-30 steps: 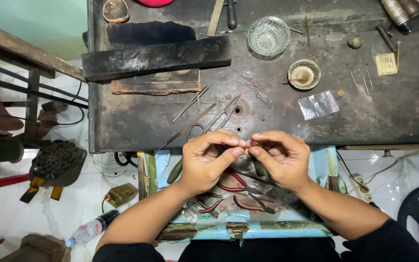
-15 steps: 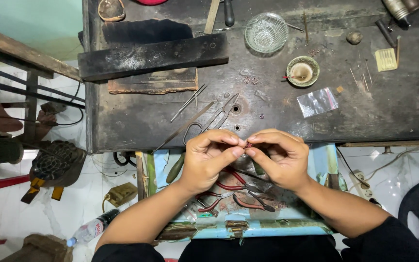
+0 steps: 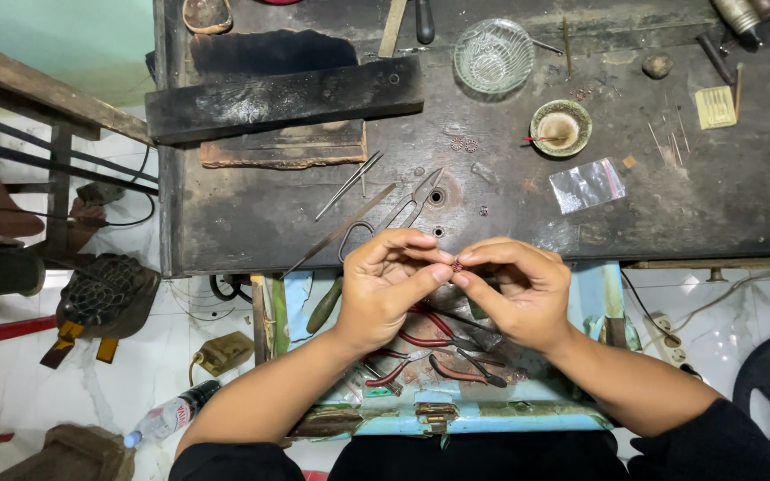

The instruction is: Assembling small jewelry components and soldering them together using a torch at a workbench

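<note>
Head view, looking straight down: I pinch a tiny reddish bead-like piece (image 3: 457,264) between the fingertips of both hands, just in front of the near edge of the dark workbench (image 3: 225,223). My left hand (image 3: 391,285) closes narrowly on it with thumb and forefinger from the left, and my right hand (image 3: 514,289) meets it from the right the same way, so the two hands touch at the fingertips. Whether the piece is one part or two I cannot tell; it is too small.

Beneath my hands, nearer to me than the workbench, an open blue tray (image 3: 456,414) holds red-handled pliers (image 3: 430,343). On the workbench, just beyond my left hand, lie a pair of shears (image 3: 407,209) and tweezers (image 3: 349,184). Farther back on the workbench stand a clear glass bowl (image 3: 493,55) and a small round dish (image 3: 561,127), with a small clear plastic bag (image 3: 588,184) to the right of my hands. A black wooden block (image 3: 282,98) lies at the workbench's back left.
</note>
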